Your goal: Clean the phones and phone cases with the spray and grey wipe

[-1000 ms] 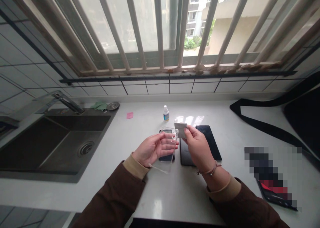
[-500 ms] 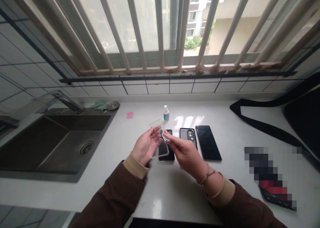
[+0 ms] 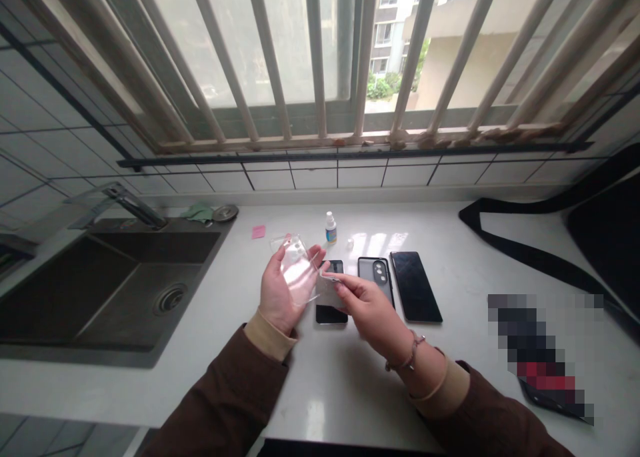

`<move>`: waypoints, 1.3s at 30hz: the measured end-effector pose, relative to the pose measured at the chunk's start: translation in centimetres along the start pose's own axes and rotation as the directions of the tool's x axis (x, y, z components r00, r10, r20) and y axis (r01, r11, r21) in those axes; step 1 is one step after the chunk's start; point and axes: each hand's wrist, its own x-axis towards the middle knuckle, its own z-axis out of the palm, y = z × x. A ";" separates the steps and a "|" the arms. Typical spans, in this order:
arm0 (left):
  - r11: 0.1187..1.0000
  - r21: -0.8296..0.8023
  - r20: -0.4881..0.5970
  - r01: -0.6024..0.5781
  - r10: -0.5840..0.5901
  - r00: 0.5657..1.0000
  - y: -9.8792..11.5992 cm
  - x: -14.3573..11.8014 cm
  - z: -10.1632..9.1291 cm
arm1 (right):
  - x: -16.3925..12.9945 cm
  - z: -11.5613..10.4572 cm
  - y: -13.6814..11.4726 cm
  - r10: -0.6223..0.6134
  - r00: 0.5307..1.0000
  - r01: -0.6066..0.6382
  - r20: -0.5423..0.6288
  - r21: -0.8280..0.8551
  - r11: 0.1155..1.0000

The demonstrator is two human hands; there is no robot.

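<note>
Fingers of our left hand [image 3: 280, 290] hold one clear phone case [image 3: 295, 270] above the table [image 3: 350, 377]; right hand [image 3: 363, 303] pinches one wipe [image 3: 327, 291] against it. Three phones [image 3: 415, 287] lie beyond, one small bottle [image 3: 331, 228].

Brown sleeves [image 3: 225, 403] — tan cuffs, bracelet [image 3: 405, 360]

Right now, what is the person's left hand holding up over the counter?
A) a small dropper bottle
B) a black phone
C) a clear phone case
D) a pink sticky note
C: the left hand holds a see-through phone case with camera cut-outs, while the small bottle, the pink note and the black phone all lie on the white counter.
</note>
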 end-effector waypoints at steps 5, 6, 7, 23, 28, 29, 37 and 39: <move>0.920 0.093 0.048 -0.382 0.379 0.924 -1.9 -0.3 0.0 | 0.2 0.5 0.2 0.162 0.987 -0.147 -0.010 0.372 0.917; 0.879 0.123 0.088 -0.460 0.452 0.888 -2.3 -0.3 -0.1 | 0.3 0.6 0.2 0.181 0.983 -0.158 -0.017 0.411 0.898; 0.840 0.151 0.125 -0.522 0.507 0.853 -2.7 -0.3 -0.2 | 0.3 0.6 0.1 0.196 0.980 -0.167 -0.020 0.442 0.881; 0.891 0.163 -0.003 -0.424 0.430 0.903 -0.7 1.2 -1.3 | -0.6 0.5 -1.3 0.187 0.974 -0.225 0.125 0.549 0.805; 0.942 0.313 0.252 0.118 -0.203 0.946 -0.7 0.2 -0.9 | 1.5 -2.1 -0.1 0.041 0.872 0.116 -0.487 0.286 0.951; 0.916 0.366 0.307 0.167 -0.288 0.907 -0.9 0.0 -0.9 | 1.6 -2.4 0.0 -0.037 0.867 0.125 -0.498 0.145 0.981; 0.808 0.576 0.406 0.125 -0.416 0.814 -2.4 -0.4 -1.8 | -0.3 -1.6 -0.6 -0.325 0.904 0.151 -0.278 -0.505 0.850; 0.792 0.594 0.419 0.138 -0.451 0.788 -2.4 -0.5 -1.8 | -0.4 -1.6 -0.8 -0.368 0.893 0.176 -0.258 -0.552 0.815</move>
